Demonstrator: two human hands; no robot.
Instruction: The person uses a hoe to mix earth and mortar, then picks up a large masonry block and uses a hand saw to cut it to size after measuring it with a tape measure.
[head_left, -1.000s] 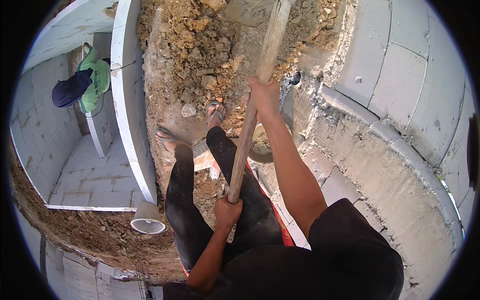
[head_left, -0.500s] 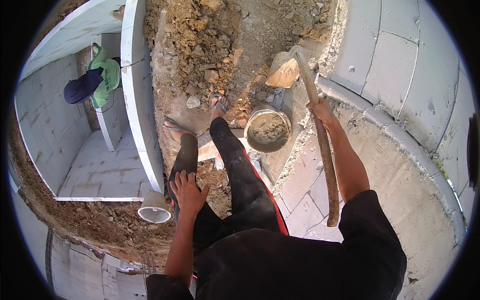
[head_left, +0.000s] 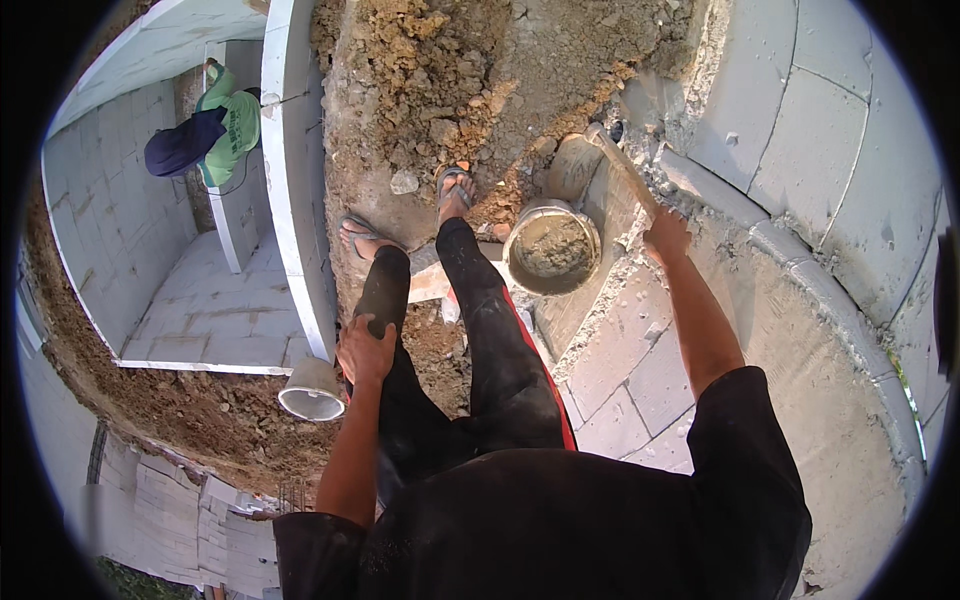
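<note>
My right hand [head_left: 668, 237] is closed round the wooden handle of a hoe [head_left: 625, 172], out to the right over the block wall. The hoe's blade [head_left: 574, 167] is down just beyond a round bucket [head_left: 512, 262]; whether it touches the ground or the rim I cannot tell. Wet grey mortar [head_left: 554, 247] lies in this bucket. My left hand [head_left: 366, 349] rests on my left thigh, fingers laid over the dark trousers and holding nothing. The handle's near end is hidden behind my right hand and forearm.
Another bucket [head_left: 312, 388] lies tipped by the white wall's corner [head_left: 300, 200]. Inside that walled space a co-worker [head_left: 225, 130] in green bends over. Loose soil and clods [head_left: 400, 60] cover the ground ahead. A pale block wall [head_left: 810, 130] rises at right.
The hoe has swung: its blade has dropped toward the bucket, and the handle's near end has gone out of sight. My left hand stays on my thigh, its fingers less spread.
</note>
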